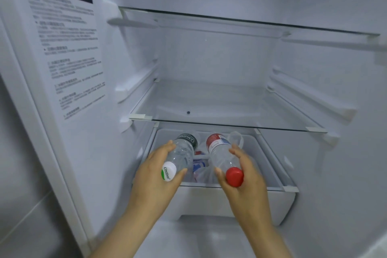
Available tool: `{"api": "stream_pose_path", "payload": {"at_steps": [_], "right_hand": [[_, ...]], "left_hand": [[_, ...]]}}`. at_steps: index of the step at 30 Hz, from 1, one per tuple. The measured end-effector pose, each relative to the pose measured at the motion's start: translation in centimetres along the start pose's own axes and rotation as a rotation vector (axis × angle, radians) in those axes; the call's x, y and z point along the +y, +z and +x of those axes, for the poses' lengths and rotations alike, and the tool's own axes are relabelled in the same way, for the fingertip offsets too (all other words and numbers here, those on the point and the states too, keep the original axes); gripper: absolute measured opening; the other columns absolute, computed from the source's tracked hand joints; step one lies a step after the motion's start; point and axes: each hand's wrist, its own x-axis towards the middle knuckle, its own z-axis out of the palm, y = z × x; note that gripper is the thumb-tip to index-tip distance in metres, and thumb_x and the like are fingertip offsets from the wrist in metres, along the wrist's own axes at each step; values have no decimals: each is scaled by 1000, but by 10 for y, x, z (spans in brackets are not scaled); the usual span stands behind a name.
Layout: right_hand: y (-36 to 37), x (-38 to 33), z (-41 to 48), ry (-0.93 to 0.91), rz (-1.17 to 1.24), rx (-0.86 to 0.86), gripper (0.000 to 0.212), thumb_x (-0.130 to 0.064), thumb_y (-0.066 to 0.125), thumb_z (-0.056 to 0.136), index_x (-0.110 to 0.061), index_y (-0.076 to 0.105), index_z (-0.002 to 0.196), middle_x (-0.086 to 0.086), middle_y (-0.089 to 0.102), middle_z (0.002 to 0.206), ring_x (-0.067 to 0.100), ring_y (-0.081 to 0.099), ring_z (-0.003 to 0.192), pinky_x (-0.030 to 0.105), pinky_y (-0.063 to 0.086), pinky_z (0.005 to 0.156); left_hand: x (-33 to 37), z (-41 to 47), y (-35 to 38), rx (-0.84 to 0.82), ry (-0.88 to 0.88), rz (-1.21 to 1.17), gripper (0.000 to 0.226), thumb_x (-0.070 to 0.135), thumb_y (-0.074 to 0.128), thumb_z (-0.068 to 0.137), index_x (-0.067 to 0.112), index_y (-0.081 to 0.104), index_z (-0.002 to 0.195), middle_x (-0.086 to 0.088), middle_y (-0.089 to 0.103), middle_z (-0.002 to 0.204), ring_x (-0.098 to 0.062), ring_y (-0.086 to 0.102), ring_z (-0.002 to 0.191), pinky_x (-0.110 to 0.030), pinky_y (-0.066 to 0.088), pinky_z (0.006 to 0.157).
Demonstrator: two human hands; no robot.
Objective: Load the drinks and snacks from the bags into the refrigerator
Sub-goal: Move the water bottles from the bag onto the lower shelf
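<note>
I look into an open refrigerator. My left hand point(156, 170) grips a clear water bottle point(182, 153) with a white cap and a dark green label. In my right hand point(244, 172) is a second clear bottle point(222, 154), red-capped with a red label. Both bottles point cap toward me, over the front of the white pull-out drawer point(240, 199) at the bottom. Inside the drawer, between the two bottles, lie other clear bottles point(200, 166) with blue and red labels, partly hidden.
A glass shelf point(230, 111) sits just above the drawer, and another glass shelf point(251, 22) higher up. A printed instruction sticker point(67, 48) covers the left inner wall. Rail ridges line both side walls.
</note>
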Motion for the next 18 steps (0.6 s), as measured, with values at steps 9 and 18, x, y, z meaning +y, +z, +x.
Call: {"api": "stream_pose_path", "payload": {"at_steps": [9, 18], "right_hand": [[15, 14, -6, 55, -43, -24, 63, -18, 72, 84, -28, 44, 140, -22, 37, 141, -6, 32, 132, -7, 19, 98], [39, 32, -10, 43, -108, -161, 74, -9, 65, 88, -31, 28, 149, -18, 20, 156, -6, 11, 143, 23, 21, 118]], "left_hand": [[-17, -16, 11, -120, 0, 90, 62, 13, 67, 86, 23, 41, 141, 12, 36, 146, -7, 35, 136, -8, 19, 103], [-19, -17, 27, -119, -26, 95, 61, 12, 54, 94, 26, 28, 147, 5, 18, 157, -10, 22, 143, -12, 17, 106]]}}
